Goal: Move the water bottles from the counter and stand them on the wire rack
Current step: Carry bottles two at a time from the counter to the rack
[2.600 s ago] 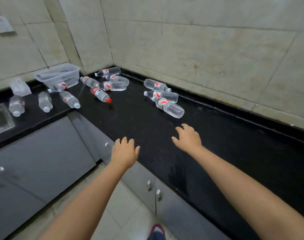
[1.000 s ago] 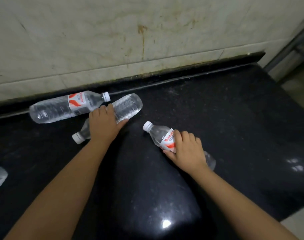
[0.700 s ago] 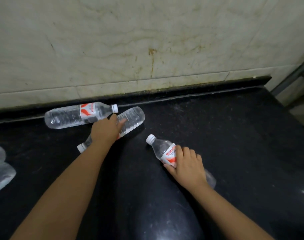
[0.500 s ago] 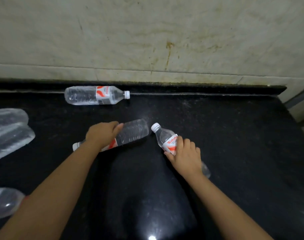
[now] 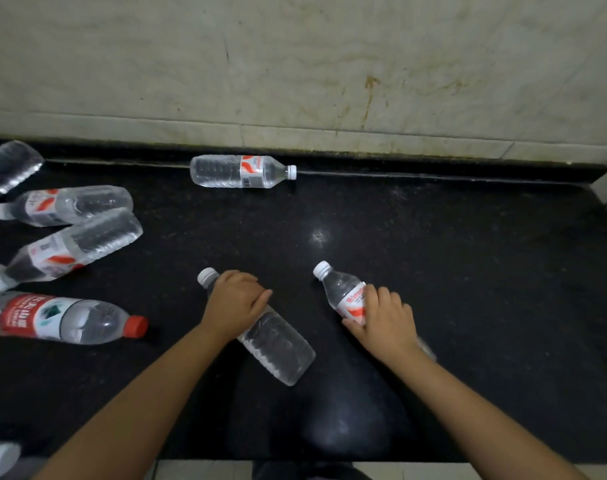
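Swung cap-forward, left bottle (image 5: 278, 344) under gripping left hand (image 5: 234, 304); right hand (image 5: 385, 317) grips right bottle (image 5: 343, 292).

Domestic kitchen: glossy black speckled stone counter (image 5: 451, 271) with raised back lip, against stained cream marble-look tiled wall (image 5: 295, 64); pale floor tiles (image 5: 198, 471) below counter edge.

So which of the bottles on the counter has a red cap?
The bottle at the far left, lying on its side with a red label. Its cap is red; every other cap that shows is white, as on the bottle by the wall.
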